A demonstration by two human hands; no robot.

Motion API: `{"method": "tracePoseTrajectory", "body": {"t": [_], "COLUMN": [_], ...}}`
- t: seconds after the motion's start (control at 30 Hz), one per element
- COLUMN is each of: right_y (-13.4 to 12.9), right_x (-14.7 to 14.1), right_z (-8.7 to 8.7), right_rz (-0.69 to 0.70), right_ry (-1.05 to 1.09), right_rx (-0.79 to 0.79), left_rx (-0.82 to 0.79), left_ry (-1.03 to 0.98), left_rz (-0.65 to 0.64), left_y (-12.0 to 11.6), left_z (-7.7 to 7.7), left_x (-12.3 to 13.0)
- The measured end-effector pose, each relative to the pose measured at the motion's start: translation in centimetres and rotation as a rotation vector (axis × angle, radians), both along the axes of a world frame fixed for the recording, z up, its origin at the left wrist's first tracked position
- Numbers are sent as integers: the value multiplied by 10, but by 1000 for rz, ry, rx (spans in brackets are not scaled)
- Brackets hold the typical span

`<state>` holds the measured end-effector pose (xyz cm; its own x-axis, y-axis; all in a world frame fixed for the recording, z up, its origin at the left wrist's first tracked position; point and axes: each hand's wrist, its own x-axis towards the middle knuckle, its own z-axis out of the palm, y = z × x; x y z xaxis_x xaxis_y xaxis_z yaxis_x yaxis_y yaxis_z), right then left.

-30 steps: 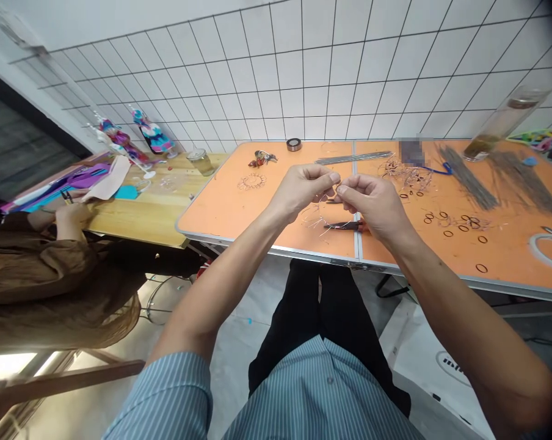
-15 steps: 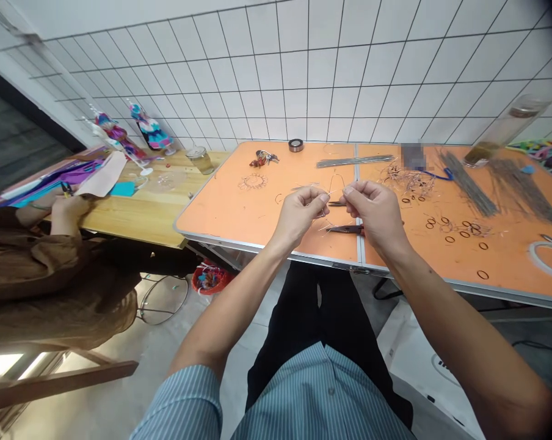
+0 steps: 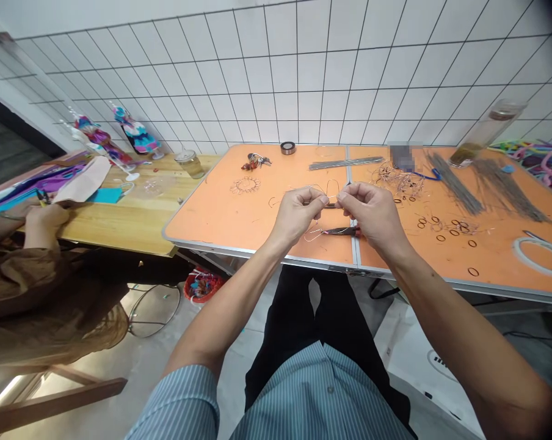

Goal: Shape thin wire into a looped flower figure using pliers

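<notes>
A thin bent wire (image 3: 332, 182) with a rounded loop stands up between my two hands above the orange table. My left hand (image 3: 301, 211) pinches it between thumb and forefinger. Close by on the other side, my right hand (image 3: 366, 208) pinches the same wire, and the fingertips almost meet. Below the hands lie dark-jawed pliers (image 3: 341, 231), partly covered by the right hand. A second dark tool (image 3: 331, 206) shows between the hands, its ends hidden. Thin wire pieces lie under the left hand.
The orange table (image 3: 203, 214) holds a wire ring (image 3: 245, 185), a tape roll (image 3: 287, 148), bundled wires (image 3: 344, 162), small dark rings (image 3: 454, 233) and a leaning glass jar (image 3: 486, 134). Leftward, a co-worker's hand (image 3: 47, 221) rests at a wooden table (image 3: 106, 220).
The view has shifted slightly, moving the table's things left in the picture. My hands keep their pinch on the wire, drawn a little closer together, and its loop looks rounder.
</notes>
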<state>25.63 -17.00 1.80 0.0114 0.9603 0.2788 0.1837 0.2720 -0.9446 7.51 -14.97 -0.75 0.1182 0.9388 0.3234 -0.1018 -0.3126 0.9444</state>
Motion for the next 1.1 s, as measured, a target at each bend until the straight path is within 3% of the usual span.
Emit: {"method": "tracePoseTrajectory", "body": {"t": [0.27,0.77,1.1], "right_y": [11,27,70], "right_x": [0,-2,-3], "right_z": [3,4,4], "right_rz": [-42,-29,-29], "right_ry": [-140,-297,-188], "right_rx": [50,-8,-126], "left_rx": [-74,-133,-245], "left_ry": [-45,-2,-53], "left_rz": [-41,-70,-94], "left_y": [15,33,64], "left_z": [-3,-11,-6], "left_x": [3,3,-8]}}
